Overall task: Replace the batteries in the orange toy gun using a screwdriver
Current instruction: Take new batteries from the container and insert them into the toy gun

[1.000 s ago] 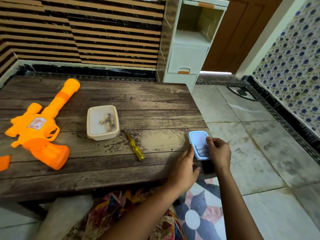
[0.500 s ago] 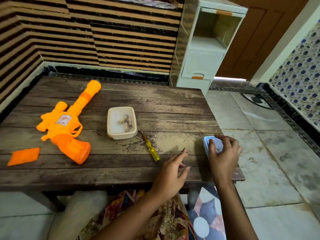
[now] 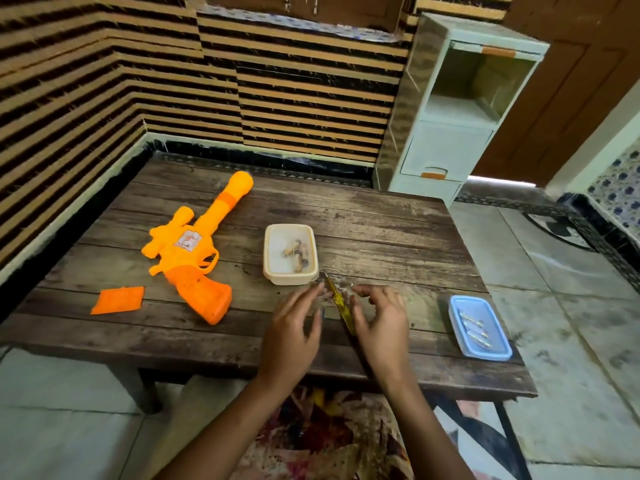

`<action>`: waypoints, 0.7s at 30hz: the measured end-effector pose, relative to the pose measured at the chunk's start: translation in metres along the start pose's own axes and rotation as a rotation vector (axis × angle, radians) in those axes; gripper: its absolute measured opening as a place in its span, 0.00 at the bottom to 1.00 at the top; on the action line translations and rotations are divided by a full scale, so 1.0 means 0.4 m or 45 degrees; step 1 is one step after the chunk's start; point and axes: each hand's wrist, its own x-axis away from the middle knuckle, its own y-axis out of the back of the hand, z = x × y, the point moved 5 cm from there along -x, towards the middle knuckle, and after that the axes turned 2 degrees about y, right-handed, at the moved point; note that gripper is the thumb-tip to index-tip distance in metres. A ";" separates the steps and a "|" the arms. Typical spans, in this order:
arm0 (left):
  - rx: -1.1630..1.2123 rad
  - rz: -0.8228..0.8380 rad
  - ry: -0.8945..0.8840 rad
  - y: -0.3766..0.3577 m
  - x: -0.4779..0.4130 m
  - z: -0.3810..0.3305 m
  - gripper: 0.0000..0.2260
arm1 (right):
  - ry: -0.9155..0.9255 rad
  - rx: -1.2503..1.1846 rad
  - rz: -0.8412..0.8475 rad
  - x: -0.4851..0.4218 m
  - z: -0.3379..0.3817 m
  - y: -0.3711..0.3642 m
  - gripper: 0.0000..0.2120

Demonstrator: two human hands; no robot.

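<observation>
The orange toy gun (image 3: 194, 251) lies on its side at the left of the wooden table (image 3: 381, 230). Its flat orange battery cover (image 3: 119, 299) lies loose just left of the grip. A yellow screwdriver (image 3: 337, 301) lies near the front middle. My left hand (image 3: 294, 334) and my right hand (image 3: 382, 327) hover on either side of the screwdriver, fingers loosely spread, holding nothing. A cream tray (image 3: 290, 254) behind the screwdriver holds several batteries. A blue tray (image 3: 479, 327) at the front right holds several batteries too.
A white plastic drawer cabinet (image 3: 457, 112) stands on the floor behind the table's right corner. Striped walls run along the back and left. The table's right edge drops to a tiled floor (image 3: 571, 306). My patterned clothing shows below the front edge.
My right hand let go of the blue tray and moved left to the screwdriver. My left hand moved up beside it. The camera view shifted left and back.
</observation>
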 end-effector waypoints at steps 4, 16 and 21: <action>-0.424 0.067 -0.156 0.022 -0.077 0.037 0.20 | 0.043 0.052 0.110 -0.029 0.044 -0.054 0.10; -0.904 0.555 -0.272 0.005 -0.153 0.122 0.20 | -0.143 -0.133 0.255 -0.024 0.054 -0.097 0.32; -0.750 0.521 -0.450 0.041 -0.116 0.114 0.18 | -0.106 -0.104 0.369 -0.038 0.042 -0.101 0.43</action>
